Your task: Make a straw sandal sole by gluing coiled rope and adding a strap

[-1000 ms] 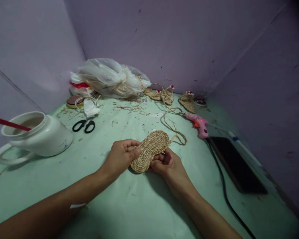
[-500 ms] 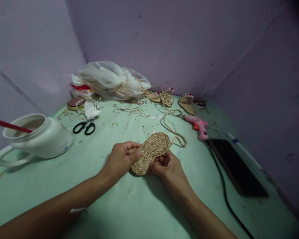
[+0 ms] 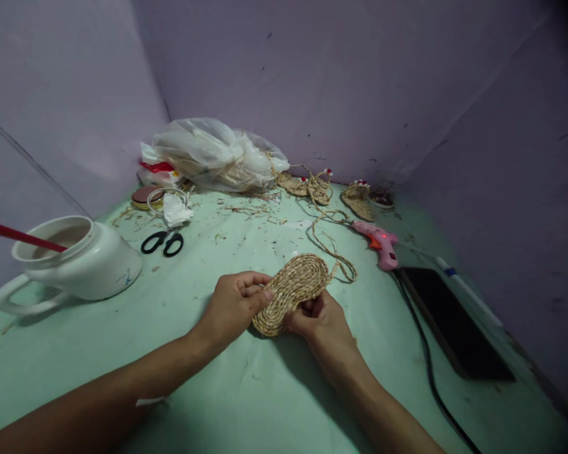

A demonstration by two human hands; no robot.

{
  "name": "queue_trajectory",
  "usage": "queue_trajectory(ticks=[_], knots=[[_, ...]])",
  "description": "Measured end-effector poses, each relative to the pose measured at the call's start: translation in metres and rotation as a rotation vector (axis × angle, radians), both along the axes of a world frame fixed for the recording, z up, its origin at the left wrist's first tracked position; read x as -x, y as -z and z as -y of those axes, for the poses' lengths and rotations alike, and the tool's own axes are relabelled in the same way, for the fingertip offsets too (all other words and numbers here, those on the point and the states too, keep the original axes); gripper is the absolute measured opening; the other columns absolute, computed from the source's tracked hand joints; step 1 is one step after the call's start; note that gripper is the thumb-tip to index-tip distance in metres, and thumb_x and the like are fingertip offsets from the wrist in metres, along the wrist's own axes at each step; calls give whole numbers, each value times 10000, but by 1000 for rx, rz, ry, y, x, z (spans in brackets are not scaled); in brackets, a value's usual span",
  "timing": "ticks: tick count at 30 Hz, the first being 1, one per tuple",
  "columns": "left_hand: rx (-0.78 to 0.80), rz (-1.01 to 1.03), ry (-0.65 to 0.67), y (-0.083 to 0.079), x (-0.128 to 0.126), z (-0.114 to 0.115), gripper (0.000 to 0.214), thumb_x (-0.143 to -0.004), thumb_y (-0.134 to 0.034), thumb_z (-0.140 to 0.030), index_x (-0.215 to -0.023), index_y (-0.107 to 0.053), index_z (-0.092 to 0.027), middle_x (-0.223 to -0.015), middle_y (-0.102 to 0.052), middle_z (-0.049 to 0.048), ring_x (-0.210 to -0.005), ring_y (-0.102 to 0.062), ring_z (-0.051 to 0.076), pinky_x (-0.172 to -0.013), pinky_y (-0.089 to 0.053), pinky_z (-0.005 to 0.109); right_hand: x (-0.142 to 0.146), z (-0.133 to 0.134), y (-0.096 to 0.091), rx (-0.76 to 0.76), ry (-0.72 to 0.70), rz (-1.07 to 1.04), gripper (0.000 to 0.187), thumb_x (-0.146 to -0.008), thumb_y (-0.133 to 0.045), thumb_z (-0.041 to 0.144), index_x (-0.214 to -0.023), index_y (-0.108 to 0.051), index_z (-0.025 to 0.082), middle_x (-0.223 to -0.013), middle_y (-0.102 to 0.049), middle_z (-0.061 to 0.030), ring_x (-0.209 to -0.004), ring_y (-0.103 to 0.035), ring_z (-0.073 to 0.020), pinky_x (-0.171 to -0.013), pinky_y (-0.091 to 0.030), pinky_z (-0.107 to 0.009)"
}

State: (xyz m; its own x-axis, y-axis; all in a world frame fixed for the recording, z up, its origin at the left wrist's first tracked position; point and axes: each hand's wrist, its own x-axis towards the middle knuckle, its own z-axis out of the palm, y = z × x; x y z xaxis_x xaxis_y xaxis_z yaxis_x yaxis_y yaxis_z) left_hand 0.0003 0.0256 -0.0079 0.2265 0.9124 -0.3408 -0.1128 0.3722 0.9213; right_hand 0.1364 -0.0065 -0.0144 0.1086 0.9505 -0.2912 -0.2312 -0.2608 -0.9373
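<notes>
A small sole of coiled, braided straw [image 3: 296, 284] is held tilted just above the green tabletop. My left hand [image 3: 239, 302] grips its left edge, thumb on top and fingers beneath. On the right edge, my right hand [image 3: 319, 321] pinches the sole, its fingertips partly hidden under it. From the sole's upper right end a loose straw braid [image 3: 343, 261] trails back across the table. A pink glue gun [image 3: 381, 243] with a lit red light lies to the right of the braid.
Black-handled scissors [image 3: 163, 243] and a white mug [image 3: 99, 265] with a red stick stand left. A plastic bag [image 3: 218, 154] and small straw slippers [image 3: 357, 200] lie at the back. The phone [image 3: 454, 321] and black cable [image 3: 426, 353] are right.
The whole view has shifted very slightly. Both hands keep their hold on the straw sole, with hardly any movement against the table.
</notes>
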Motion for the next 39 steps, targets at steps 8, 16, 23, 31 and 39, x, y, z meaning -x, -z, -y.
queue_trajectory(ticks=[8,16,23,31,39], knots=[[-10,20,4,0,1,0,279,-554,-739,-241,-781,-637,-114,-601,-696,11,-582,-621,121,-598,-488,239,-3,2,3,-11,-20,24,350,-536,-650,169,-854,-505,169,-684,-597,25,-566,-536,-125,-518,-454,-256],[-20,22,8,0,0,1,267,-562,-736,-250,-777,-646,-119,-603,-698,8,-573,-623,120,-594,-489,237,-2,0,2,12,-5,14,358,-519,-663,175,-845,-516,177,-689,-599,24,-553,-532,-119,-510,-452,-252],[-20,23,-7,-1,0,1,258,-555,-735,-239,-768,-653,-118,-602,-698,10,-576,-628,125,-592,-496,235,-2,1,2,-6,-4,18,369,-528,-678,187,-858,-513,174,-692,-624,17,-555,-544,-123,-511,-462,-253],[-28,16,7,-1,-1,2,266,-558,-742,-233,-782,-660,-116,-591,-697,5,-538,-605,104,-555,-478,209,1,0,-1,-2,40,31,414,-517,-671,166,-908,-537,153,-784,-660,-18,-668,-591,-156,-564,-488,-260],[-23,19,13,-1,-1,2,265,-561,-738,-233,-787,-658,-121,-587,-694,-1,-535,-605,107,-553,-483,216,1,0,0,0,50,39,381,-516,-667,161,-871,-531,166,-741,-643,-5,-630,-583,-151,-528,-473,-250]])
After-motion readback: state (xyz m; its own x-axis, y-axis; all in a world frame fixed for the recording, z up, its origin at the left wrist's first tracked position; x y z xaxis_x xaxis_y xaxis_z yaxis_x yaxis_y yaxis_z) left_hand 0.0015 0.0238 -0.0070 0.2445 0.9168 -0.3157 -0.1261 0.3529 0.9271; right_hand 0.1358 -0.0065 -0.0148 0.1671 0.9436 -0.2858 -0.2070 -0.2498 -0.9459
